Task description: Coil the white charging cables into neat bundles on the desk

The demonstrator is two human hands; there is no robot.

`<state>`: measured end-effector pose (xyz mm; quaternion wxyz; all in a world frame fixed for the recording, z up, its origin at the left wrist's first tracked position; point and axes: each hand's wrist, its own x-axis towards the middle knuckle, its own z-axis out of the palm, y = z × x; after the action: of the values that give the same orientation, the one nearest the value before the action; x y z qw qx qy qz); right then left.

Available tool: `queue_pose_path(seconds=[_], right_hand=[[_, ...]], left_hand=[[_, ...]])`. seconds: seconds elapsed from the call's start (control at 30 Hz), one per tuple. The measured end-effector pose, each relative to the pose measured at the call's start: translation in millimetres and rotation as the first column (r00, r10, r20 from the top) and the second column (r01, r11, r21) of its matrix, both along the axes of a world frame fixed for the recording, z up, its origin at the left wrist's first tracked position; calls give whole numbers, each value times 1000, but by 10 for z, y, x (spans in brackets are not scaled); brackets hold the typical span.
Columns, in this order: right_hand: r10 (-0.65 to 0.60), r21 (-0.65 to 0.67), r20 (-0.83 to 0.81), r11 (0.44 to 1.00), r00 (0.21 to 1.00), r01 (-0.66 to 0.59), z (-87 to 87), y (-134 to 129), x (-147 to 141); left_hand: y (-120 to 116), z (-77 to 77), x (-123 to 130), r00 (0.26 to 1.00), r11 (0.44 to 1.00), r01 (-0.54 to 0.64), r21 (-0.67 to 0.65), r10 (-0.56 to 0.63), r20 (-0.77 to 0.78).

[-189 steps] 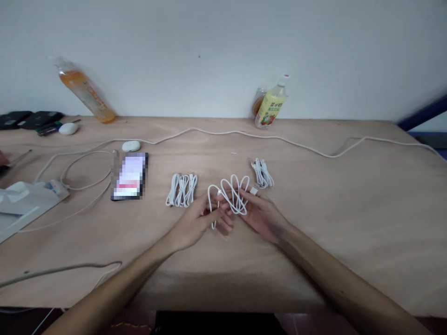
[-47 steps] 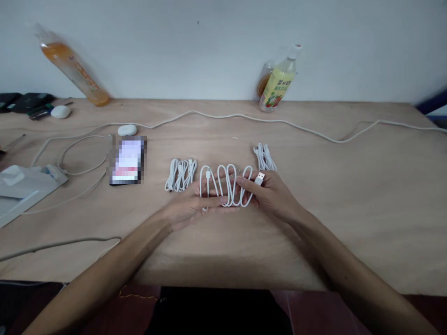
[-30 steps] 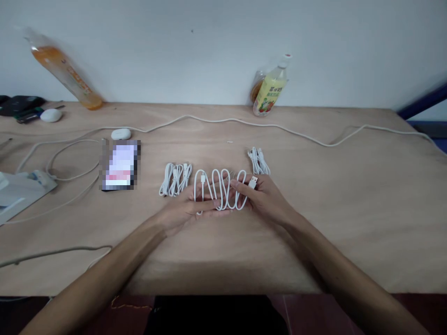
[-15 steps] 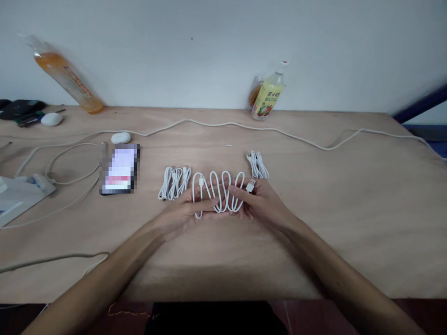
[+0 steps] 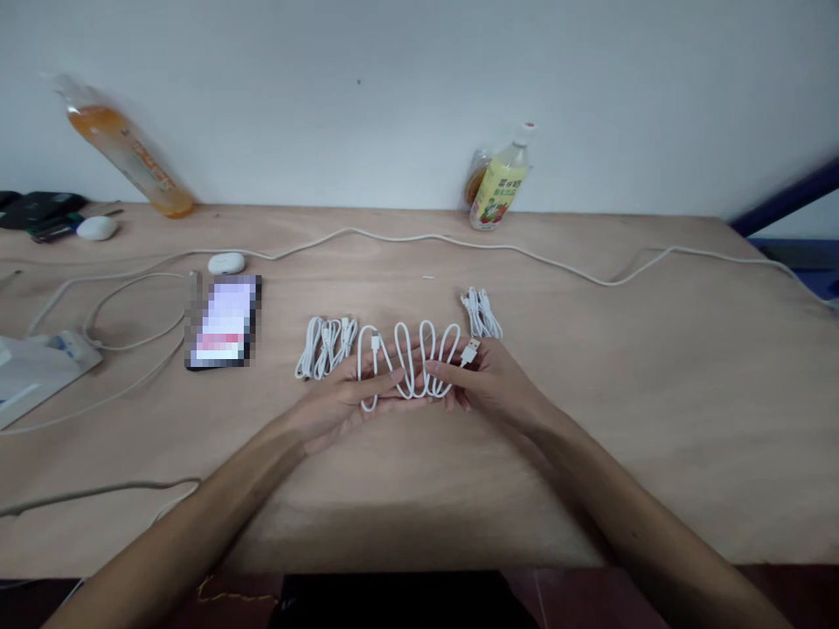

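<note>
A white USB cable (image 5: 404, 367), laid in several side-by-side loops, is held up between my two hands over the table. My left hand (image 5: 337, 397) grips its left loops, thumb on top and fingers beneath. On the right, my right hand (image 5: 488, 377) pinches the loops with its thumb, and the USB plug (image 5: 470, 351) sticks up beside that thumb. The cable's other plug (image 5: 376, 342) shows above my left hand. Just behind my left hand lie folded white cables (image 5: 326, 347). Another folded white bundle (image 5: 481, 313) rests behind my right hand.
A phone (image 5: 226, 321) with a lit screen lies at the left, a white case (image 5: 226, 263) behind it. A long white cord (image 5: 426, 237) crosses the table (image 5: 655, 419). An orange bottle (image 5: 131, 157) and a yellow bottle (image 5: 502, 188) lean on the wall.
The right thumb has shifted slightly left along the loops. Both hands still hold the cable, and the whole view has shifted a little.
</note>
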<state>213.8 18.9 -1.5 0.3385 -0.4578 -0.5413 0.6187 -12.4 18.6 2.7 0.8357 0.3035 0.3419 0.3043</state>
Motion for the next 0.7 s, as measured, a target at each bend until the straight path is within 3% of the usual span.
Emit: queue_pose_path(seconds=[0.7], right_hand=[[44, 8, 22, 999, 999, -44, 6, 39, 51]], left_hand=[[10, -64, -10, 1000, 1000, -28, 3, 28, 1]])
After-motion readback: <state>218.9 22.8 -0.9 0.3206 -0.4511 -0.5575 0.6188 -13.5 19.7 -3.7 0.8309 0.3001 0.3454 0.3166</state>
